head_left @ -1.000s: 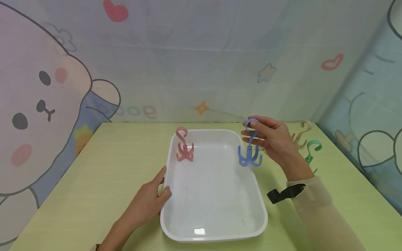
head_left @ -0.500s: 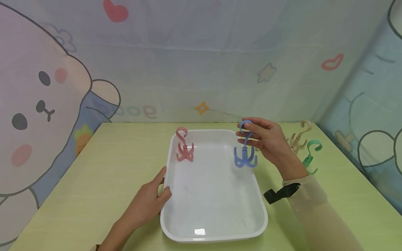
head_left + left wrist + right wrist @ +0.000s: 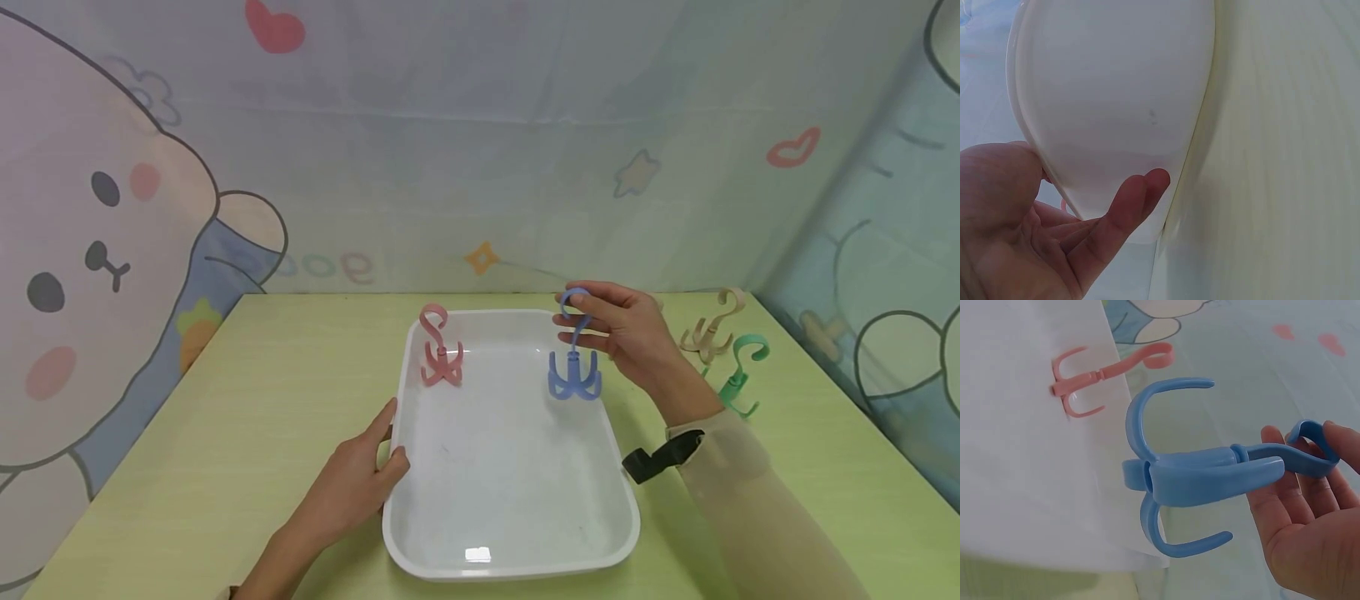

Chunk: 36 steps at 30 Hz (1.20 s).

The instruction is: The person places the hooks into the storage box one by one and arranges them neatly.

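Observation:
My right hand [image 3: 636, 335] pinches the curled top of a blue four-pronged rotating hanger hook [image 3: 573, 377] between thumb and fingers. The hook hangs upright over the right back part of a white plastic tray [image 3: 510, 500], prongs downward. In the right wrist view the same blue hook [image 3: 1191, 478] fills the middle, its prongs pointing away from the palm. My left hand [image 3: 352, 479] grips the tray's left side, thumb at the rim; in the left wrist view its fingers [image 3: 1113, 225] lie along the outer wall. A pink hook [image 3: 442, 367] stands in the tray's back left corner.
A beige hook [image 3: 707, 337] and a green hook [image 3: 735, 382] stand on the table [image 3: 225, 467] right of the tray, behind my right forearm. Part of another hook shows beside the green one. A printed cloth backdrop [image 3: 480, 167] rises behind the table's far edge.
My right hand has moved left with the blue hook, from over the tray's right rim to inside it. More of the beige and green hooks shows. The left hand stays on the tray.

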### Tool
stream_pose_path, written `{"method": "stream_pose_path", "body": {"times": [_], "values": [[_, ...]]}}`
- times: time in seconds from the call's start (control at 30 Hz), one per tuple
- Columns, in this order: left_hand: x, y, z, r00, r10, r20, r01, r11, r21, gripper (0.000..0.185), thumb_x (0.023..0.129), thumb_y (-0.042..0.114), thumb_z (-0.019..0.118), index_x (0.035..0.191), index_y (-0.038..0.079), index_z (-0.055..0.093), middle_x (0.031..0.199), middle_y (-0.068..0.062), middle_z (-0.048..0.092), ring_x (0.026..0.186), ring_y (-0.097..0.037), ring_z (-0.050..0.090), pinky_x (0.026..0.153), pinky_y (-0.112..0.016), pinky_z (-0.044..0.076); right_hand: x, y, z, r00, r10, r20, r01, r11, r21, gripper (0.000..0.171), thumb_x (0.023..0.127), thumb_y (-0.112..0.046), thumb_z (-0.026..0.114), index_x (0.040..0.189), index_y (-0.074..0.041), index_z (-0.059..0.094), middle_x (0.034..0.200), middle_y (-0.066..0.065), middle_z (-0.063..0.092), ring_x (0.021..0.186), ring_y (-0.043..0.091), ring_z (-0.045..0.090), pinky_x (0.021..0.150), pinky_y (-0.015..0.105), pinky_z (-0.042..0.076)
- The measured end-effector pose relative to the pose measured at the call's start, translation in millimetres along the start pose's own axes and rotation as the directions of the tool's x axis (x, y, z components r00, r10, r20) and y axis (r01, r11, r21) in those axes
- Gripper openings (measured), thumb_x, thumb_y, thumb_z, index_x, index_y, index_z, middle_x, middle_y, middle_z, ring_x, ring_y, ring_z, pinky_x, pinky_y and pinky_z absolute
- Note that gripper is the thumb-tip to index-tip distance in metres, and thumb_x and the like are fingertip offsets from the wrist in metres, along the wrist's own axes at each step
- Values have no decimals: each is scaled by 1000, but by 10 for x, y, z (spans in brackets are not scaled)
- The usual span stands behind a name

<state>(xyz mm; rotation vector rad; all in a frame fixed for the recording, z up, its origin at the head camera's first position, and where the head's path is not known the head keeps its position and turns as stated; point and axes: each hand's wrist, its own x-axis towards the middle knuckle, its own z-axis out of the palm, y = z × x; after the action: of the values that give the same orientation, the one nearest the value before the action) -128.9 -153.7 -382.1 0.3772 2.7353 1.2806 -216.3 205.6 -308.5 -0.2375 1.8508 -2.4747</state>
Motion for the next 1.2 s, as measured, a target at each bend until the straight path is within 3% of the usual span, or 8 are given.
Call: {"method": "stream_pose_path", "body": {"times": [0.23,0.47,0.77,1.2], "values": [[5,-7,7,1000,-4,2,4,1000,-10,74,101,16,53,169,9,25,153,-17,59,73,-10,69,63,-24,56,75,49,41,1000,22,-9,-22,998,-57,12,102,-11,69,110,-14,78,107,1,80,94,21,80,88,42,66],[10,-13,1,1000,7,-9,-7,999,37,73,101,17,53,168,9,26,151,-16,61,77,-9,66,71,-24,54,150,94,75,999,40,-18,-42,997,-68,19,101,-13,71,119,-7,73,110,2,79,95,21,80,89,43,65],[10,-7,-9,1000,12,-7,-12,999,33,73,101,17,53,168,8,26,151,-16,61,78,-10,67,72,-24,55,208,33,145,999,44,-1,-44,995,-92,16,101,-13,71,116,-9,74,110,2,79,95,21,80,90,43,65],[6,10,-3,1000,12,-13,-11,999,44,73,101,17,54,168,8,28,150,-16,62,81,-9,67,75,-25,55,316,33,281,998,60,-16,-61,992,-114,37,103,-13,67,136,4,62,111,2,78,95,20,79,91,44,64]]}}
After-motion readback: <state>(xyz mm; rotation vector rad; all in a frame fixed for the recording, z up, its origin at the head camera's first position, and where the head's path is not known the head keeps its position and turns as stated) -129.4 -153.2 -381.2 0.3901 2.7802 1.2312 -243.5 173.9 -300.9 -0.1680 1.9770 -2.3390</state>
